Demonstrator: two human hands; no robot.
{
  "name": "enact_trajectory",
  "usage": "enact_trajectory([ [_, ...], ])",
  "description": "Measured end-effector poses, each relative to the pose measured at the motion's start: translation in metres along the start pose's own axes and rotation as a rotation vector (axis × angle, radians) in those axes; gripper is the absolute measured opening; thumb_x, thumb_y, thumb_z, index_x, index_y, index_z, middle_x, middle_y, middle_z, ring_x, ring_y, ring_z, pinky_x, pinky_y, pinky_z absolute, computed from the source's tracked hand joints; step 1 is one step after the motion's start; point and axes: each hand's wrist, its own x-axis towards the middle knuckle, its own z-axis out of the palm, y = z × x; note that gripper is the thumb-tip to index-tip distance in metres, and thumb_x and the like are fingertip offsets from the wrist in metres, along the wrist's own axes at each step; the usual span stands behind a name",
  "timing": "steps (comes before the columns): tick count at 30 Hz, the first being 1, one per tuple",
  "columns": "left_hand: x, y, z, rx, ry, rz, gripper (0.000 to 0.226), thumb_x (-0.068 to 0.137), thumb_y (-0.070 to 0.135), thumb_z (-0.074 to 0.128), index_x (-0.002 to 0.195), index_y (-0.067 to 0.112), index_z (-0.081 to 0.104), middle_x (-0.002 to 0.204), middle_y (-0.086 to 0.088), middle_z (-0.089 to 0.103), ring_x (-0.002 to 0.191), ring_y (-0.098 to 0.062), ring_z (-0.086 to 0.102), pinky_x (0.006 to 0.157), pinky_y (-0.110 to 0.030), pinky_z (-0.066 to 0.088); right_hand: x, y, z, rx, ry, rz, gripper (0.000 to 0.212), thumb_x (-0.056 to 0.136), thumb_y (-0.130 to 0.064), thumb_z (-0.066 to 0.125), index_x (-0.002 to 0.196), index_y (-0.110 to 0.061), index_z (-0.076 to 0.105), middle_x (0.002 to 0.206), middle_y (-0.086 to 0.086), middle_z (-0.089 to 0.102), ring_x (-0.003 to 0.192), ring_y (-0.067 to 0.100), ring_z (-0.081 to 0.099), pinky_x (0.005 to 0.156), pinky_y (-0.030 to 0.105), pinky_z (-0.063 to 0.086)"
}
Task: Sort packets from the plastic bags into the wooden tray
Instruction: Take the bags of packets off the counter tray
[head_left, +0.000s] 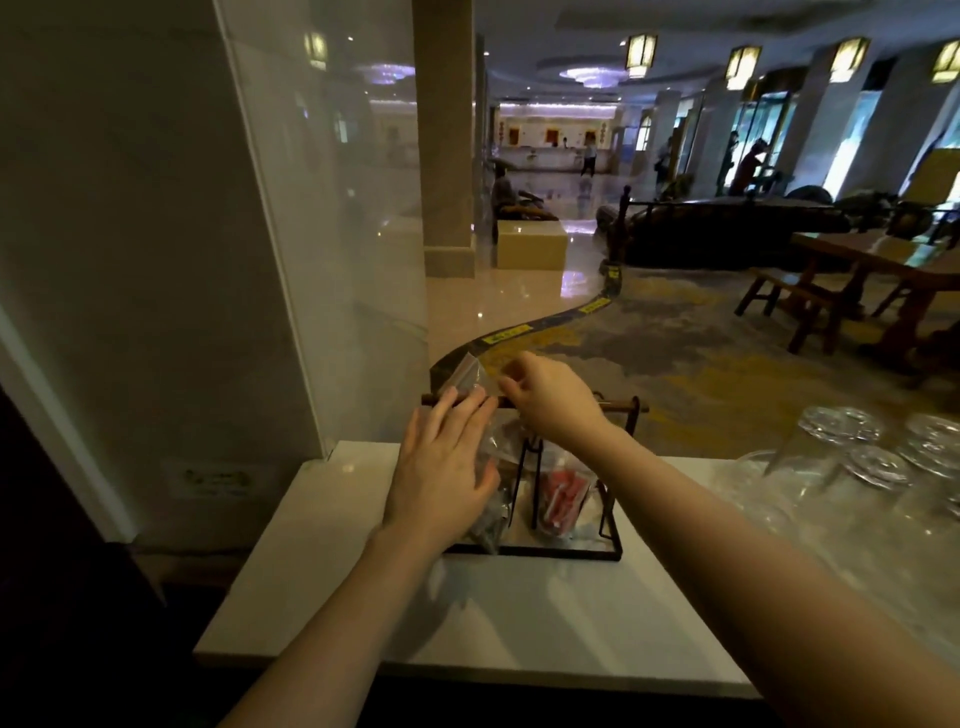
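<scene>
A small tray (613, 552) with a black wire frame and a wooden top handle (621, 406) stands on the white counter (519, 613). A clear plastic bag (462, 375) rises above the handle on the tray's left side. My left hand (441, 470) lies flat against the bag's lower part, fingers spread. My right hand (548, 397) pinches the bag's top edge near the handle. A second clear bag with red packets (563, 493) stands in the tray's right compartment. Dark packets (485, 525) show in the left bag's bottom.
Upturned glass tumblers (857, 457) crowd the counter at the right. A clear glass panel (332, 234) and a wall stand on the left. Beyond the counter lies a lobby floor with wooden benches (810, 306) and people far away.
</scene>
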Motion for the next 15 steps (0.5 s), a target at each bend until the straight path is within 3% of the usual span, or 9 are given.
enact_trajectory([
  [3,0.001,-0.001,0.002,-0.025,0.007,0.006,0.07,0.089,0.042,0.047,0.149,0.027,0.015,0.158,0.008,0.019,0.147,-0.015,0.004,0.119,-0.048,0.016,0.027,-0.01,0.004,0.051,-0.174,0.011,0.037,0.092,-0.037,0.055,0.121,-0.015,0.057,0.116,0.007,0.066,0.103,0.022,0.063,0.089,0.044,0.053],
  [6,0.003,-0.002,0.003,-0.031,0.016,0.008,0.069,0.087,0.044,0.042,0.149,0.027,0.017,0.158,0.007,0.021,0.147,-0.016,0.006,0.117,-0.05,0.019,0.041,-0.012,0.005,0.01,-0.347,-0.017,0.031,0.093,-0.035,0.055,0.112,-0.013,0.066,0.111,0.009,0.068,0.101,0.024,0.062,0.092,0.044,0.051],
  [10,0.002,-0.002,0.005,-0.044,0.04,0.016,0.069,0.084,0.049,0.03,0.148,0.026,0.021,0.156,0.006,0.025,0.147,-0.018,0.011,0.117,-0.05,0.019,0.042,-0.006,0.009,-0.024,-0.253,-0.018,0.02,0.092,-0.028,0.055,0.094,-0.014,0.07,0.092,0.007,0.07,0.085,0.021,0.065,0.079,0.039,0.055],
  [12,0.002,-0.002,0.005,-0.047,0.039,0.015,0.069,0.084,0.048,0.03,0.148,0.026,0.02,0.156,0.006,0.025,0.146,-0.017,0.011,0.117,-0.049,0.019,0.039,-0.004,0.006,0.208,-0.164,0.029,0.017,0.093,-0.024,0.055,0.086,-0.014,0.067,0.08,0.002,0.067,0.075,0.015,0.065,0.069,0.03,0.053],
  [15,0.002,0.0,0.005,-0.048,0.037,0.012,0.067,0.085,0.045,0.033,0.148,0.027,0.02,0.157,0.007,0.024,0.147,-0.016,0.009,0.119,-0.046,0.016,0.032,0.001,-0.009,0.797,-0.007,0.164,0.018,0.096,-0.015,0.051,0.083,-0.015,0.063,0.077,0.001,0.066,0.072,0.014,0.065,0.065,0.024,0.05],
])
